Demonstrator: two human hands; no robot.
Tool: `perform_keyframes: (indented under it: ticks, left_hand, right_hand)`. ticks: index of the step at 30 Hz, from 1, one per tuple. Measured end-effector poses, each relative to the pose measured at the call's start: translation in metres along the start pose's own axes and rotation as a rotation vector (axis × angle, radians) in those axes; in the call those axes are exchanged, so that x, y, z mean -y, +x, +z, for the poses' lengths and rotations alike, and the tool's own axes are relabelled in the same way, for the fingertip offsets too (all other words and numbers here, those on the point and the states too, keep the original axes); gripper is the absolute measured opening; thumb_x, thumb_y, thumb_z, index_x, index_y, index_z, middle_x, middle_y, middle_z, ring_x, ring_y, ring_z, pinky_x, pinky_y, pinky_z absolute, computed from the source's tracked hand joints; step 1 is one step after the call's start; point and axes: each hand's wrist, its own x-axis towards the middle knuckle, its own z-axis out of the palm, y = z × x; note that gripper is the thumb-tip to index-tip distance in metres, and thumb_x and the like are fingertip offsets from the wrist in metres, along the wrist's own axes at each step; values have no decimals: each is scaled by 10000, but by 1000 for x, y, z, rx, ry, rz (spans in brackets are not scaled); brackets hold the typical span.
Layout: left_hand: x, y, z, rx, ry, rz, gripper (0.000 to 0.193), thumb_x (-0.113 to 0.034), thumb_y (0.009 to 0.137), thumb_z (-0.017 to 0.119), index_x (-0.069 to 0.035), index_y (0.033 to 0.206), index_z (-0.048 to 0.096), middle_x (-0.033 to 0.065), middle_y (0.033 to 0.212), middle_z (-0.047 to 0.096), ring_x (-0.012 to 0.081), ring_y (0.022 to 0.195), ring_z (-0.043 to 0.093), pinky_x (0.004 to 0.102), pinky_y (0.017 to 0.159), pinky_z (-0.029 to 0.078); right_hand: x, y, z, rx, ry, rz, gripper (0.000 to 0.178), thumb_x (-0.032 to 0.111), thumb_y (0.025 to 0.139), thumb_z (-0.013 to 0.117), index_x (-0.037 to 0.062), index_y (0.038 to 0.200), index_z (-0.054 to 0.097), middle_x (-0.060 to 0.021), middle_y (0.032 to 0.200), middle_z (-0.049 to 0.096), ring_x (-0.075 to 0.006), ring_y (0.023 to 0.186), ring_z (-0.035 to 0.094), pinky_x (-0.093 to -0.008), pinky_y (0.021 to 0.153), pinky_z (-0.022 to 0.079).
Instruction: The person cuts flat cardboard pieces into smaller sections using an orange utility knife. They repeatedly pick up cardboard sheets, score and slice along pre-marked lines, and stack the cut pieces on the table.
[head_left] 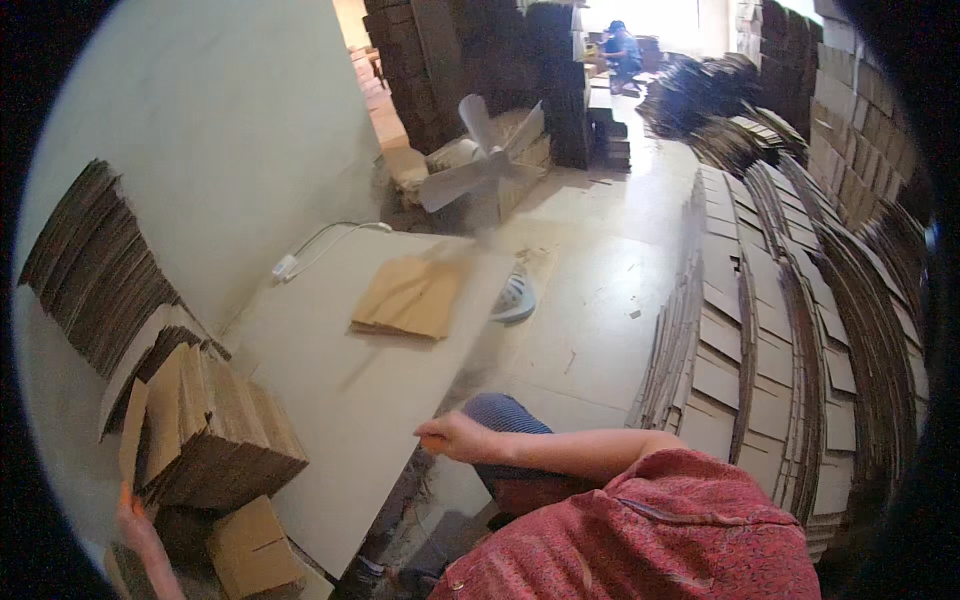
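At the lower left, my left hand [140,525] has its fingers closed on the lower end of a cardboard piece [132,440]. That piece stands upright against a thick stack of cardboard pieces [225,440] on the white table's left end. My right hand [455,437] hovers by the table's near right edge, above my knee, fingers curled in and nothing visible in them. Farther along the white table [350,450] lies a flat, low pile of brown cardboard sheets [412,297]. Below the thick stack, another cardboard piece [255,545] leans at a tilt.
A grey-bladed fan [490,165] stands beyond the table, its base [513,297] beside the table edge. A white power strip [285,267] and cord lie near the wall. Tall rows of cardboard [760,330] line the right side. Far off, a person in blue [622,55] crouches.
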Motion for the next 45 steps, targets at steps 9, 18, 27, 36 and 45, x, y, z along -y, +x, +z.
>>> perform_keyframes:
  ticks: [9, 18, 27, 36, 45]
  left_hand:
    - [-182, -142, 43, -54, 354, 888, 550, -316, 926, 448, 137, 1233, 404, 288, 1239, 455, 386, 1093, 513, 439, 932, 432]
    - [-237, -283, 140, 278, 151, 851, 307, -48, 854, 529, 59, 1140, 557, 256, 1211, 500, 372, 1045, 535, 396, 856, 463]
    - [-141, -323, 149, 428, -352, -126, 401, -27, 859, 534, 52, 1243, 450, 185, 1193, 522, 242, 967, 569, 355, 801, 477]
    - [-202, -318, 167, 616, -545, -687, 319, -169, 889, 511, 20, 1146, 494, 145, 1006, 585, 246, 907, 573, 361, 761, 487]
    - [-127, -380, 207, 479, -560, -458, 357, -331, 886, 543, -1, 1013, 586, 80, 890, 612, 188, 728, 570, 296, 631, 462]
  right_hand:
    - [115, -2, 35, 194, 442, 15, 588, 360, 854, 596, -46, 1249, 441, -182, 1133, 583, -215, 967, 583, -336, 812, 472]
    - [159, -8, 34, -80, 1223, 515, 286, 219, 904, 529, 17, 1104, 562, -45, 1035, 609, -164, 924, 601, -294, 818, 494]
    - [104, -42, 17, -197, 1155, 566, 272, 233, 905, 525, 23, 1071, 572, -48, 996, 617, -163, 845, 605, -327, 709, 516]
    - [105, -64, 32, -29, 1216, 613, 283, 225, 878, 575, 15, 1068, 582, -50, 971, 626, -174, 834, 617, -335, 716, 522]
    - [76, -77, 30, -60, 1069, 739, 363, 291, 848, 599, 21, 1089, 570, -89, 966, 626, -221, 835, 627, -385, 696, 531]
